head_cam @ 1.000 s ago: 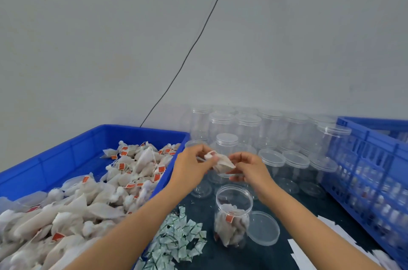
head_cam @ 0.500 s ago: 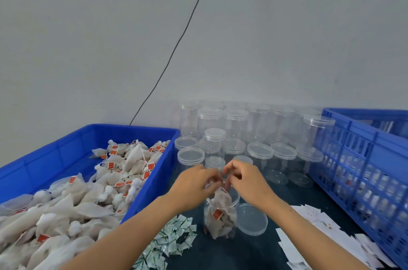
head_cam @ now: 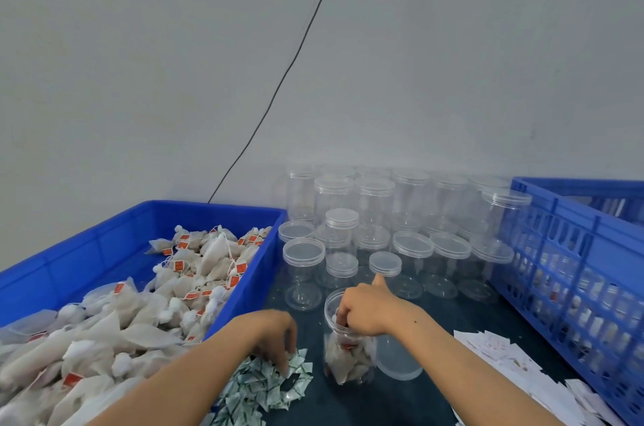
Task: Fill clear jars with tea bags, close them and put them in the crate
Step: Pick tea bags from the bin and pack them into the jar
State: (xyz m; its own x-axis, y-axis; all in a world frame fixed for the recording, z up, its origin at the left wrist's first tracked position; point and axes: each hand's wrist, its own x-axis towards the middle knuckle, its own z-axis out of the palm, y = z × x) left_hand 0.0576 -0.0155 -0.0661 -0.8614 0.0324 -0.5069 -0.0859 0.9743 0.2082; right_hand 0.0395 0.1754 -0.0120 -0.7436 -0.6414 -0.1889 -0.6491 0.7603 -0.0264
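Two bare hands worked low: the right hand (head_cam: 369, 312) pushed fingers into the open clear plastic jar (head_cam: 348, 349) of white tea bags, its grip unreadable; the left hand (head_cam: 275, 338) pinched small green-white paper packets (head_cam: 265, 387) on the dark surface (head_cam: 400, 401), between the blue tea-bag tub (head_cam: 244, 293) and the blue slotted crate (head_cam: 575, 279).

A grey wall (head_cam: 453, 59) fills the upper view, and a thin black cable (head_cam: 278, 87) runs down it slantwise to the worktop's (head_cam: 411, 401) back edge. On the dark worktop lies a heap of small green-and-white sachets (head_cam: 258, 387), near the front. White paper slips (head_cam: 515, 366) lie spread at the right front.
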